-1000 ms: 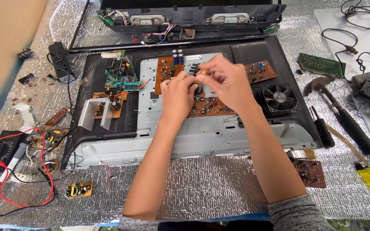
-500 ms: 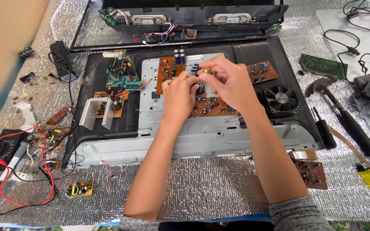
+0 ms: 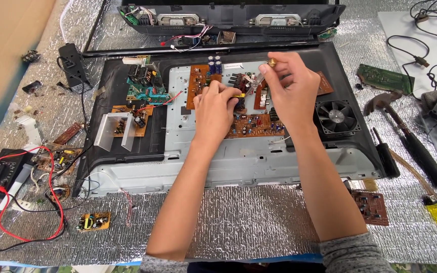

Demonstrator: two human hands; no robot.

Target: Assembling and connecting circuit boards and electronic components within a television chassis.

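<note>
While the silver-foil bench [image 3: 259,227] carries everything, the open black chassis [image 3: 350,151] fills its middle, with bare foil free along the near edge. Inside it sits the brown circuit board [image 3: 254,125], close to the round fan [image 3: 336,116] on the right. The left hand [image 3: 217,108] rests on the board, fingers curled down onto a dark part. The right hand [image 3: 292,88] is lifted slightly, pinching a small brass-coloured piece [image 3: 272,62] between thumb and forefinger. Hammers [image 3: 405,131] lie apart at the right edge.
</note>
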